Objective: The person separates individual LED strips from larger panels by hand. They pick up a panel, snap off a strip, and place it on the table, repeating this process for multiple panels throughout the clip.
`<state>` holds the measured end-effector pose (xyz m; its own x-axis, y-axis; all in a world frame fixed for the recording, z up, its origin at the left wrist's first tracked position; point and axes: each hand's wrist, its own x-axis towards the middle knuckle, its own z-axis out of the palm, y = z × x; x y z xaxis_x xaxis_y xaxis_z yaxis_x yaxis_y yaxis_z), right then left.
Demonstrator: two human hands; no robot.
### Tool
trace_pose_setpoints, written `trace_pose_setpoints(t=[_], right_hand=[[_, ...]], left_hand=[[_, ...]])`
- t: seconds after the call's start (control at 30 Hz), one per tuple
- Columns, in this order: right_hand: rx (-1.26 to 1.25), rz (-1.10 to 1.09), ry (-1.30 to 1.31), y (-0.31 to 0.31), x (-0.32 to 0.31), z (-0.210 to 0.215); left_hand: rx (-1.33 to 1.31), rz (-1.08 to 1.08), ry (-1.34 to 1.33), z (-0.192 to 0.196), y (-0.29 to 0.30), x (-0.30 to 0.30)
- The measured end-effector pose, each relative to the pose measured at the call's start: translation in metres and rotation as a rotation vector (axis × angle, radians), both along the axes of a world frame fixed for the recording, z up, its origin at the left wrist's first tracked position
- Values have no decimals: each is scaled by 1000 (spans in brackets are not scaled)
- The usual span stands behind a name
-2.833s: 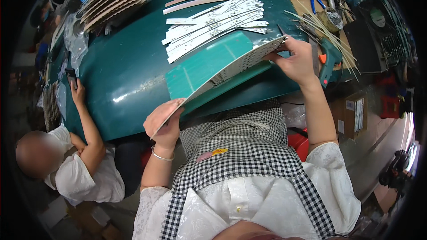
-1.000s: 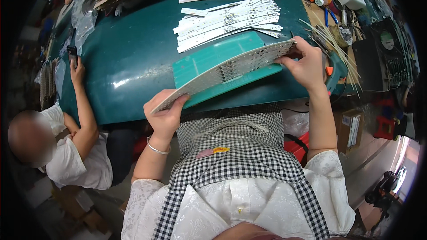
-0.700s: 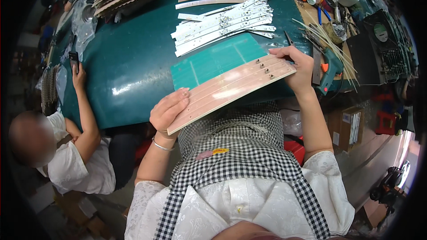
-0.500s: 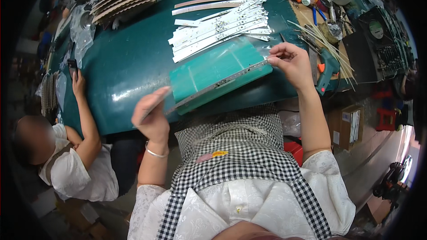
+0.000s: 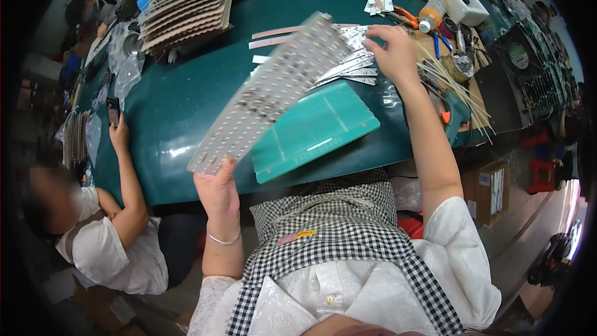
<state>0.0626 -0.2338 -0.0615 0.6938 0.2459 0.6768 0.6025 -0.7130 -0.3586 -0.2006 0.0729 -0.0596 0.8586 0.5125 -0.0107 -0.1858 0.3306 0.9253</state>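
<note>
Table, a broad dark-green top, carries everything here, with a stack of brown card-like panels at its far left and a second person's hand resting on a dark phone at the left edge. The long white perforated panel studded with small components is lifted clear of the table and tilted, its lower end pinched by the left hand and its upper end gripped by the closed fingers of the right hand. Below it lies the teal cutting mat, bare. Behind the panel sits a pile of narrow white strips, which suggests some panels are already split; this one looks whole, so its separation seems not yet done.
</note>
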Motion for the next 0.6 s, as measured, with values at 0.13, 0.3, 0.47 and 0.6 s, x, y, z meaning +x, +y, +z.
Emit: trace_pose_setpoints(t=[0.13,0.3,0.47,0.6], right_hand=[[691,489,1058,-5,-66,27],[560,494,1117,-5,-101,23],[295,418,1093,-6,-85,24],[369,471,1114,-11,-82,31]], left_hand=[[2,-148,168,-8,-10,-9],[137,-221,234,-6,-17,-5],[124,-196,120,13,-5,13],[178,-281,214,-2,4,12]])
